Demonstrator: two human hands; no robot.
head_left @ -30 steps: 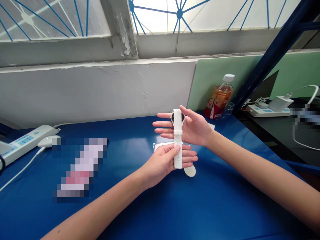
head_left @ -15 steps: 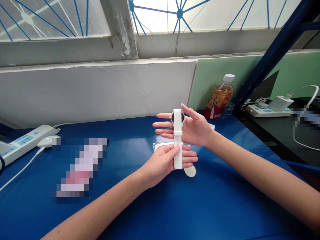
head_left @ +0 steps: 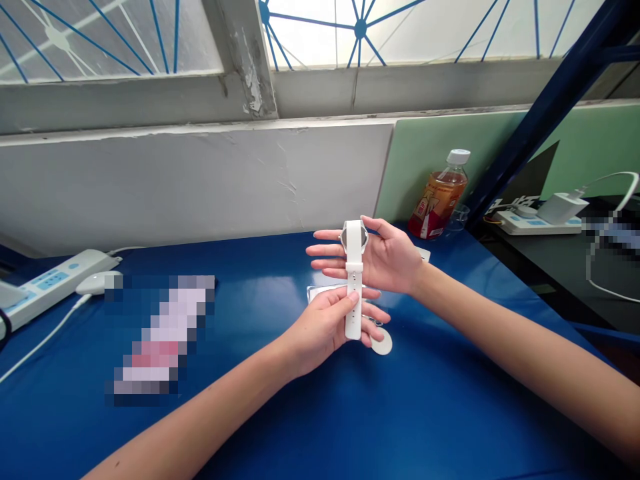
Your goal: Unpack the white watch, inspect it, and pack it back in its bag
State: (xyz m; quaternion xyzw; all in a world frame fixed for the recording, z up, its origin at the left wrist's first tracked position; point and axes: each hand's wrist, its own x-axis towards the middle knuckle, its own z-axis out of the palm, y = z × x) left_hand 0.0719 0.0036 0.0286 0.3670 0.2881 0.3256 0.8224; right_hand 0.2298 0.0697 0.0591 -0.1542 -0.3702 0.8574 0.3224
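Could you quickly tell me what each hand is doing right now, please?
Left hand: closed on the lower end of the white watch strap.
Right hand: open, fingers spread, steadying the watch's upper end.

No text, brand or number can be read anywhere. The clear plastic bottle of amber drink [head_left: 439,197], at about two o'clock from the hands, carries an orange-and-red wrap label with print too small and blurred to make out. The white power strip with pale blue sockets [head_left: 47,289], at nine o'clock, shows no legible marking. Other patches are pixelated.
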